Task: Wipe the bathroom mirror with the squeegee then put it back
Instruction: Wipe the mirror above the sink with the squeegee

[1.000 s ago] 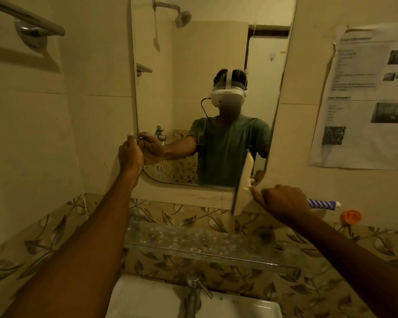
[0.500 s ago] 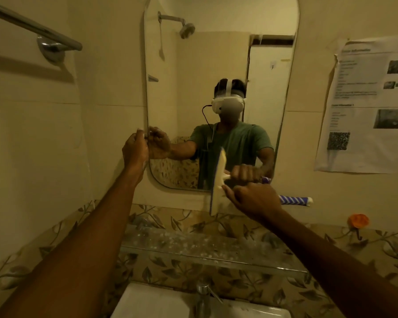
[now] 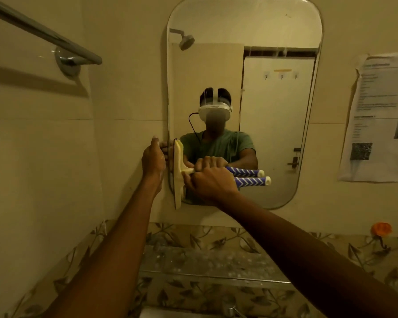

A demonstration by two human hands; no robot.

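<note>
Squeegee (image 3: 179,174) stands blade-upright against the lower left edge of the mirror (image 3: 244,31), its pale head touching the glass and its blue-and-white striped handle (image 3: 253,181) pointing right, doubled by its reflection just above. The right hand (image 3: 210,180) is wrapped closed around the neck of the handle, fingers curled fully about it. A second ago the blade was at the mirror's lower right, below the glass line; half a second ago it was near the middle; now it has reached the left border. That reads as one sideways stroke across the bottom band run to its end, so the likely next step is to lift off and start another pass or finish; how much of the upper glass is already wiped cannot be judged, though faint vertical drip streaks show near the top right.

The left hand (image 3: 153,161) has stayed on the mirror's left rim, its grip closed on the edge, fingertips hidden behind the frame and the squeegee head. The view has also moved closer and up, bringing the whole mirror into frame.

Below, the glass shelf (image 3: 216,265) is blurred and its contents unclear. An orange hook (image 3: 381,228) on the wall at right may be where the tool hangs, but that is uncertain. The paper notice (image 3: 381,115) is cut off at the right edge and unreadable.
</note>
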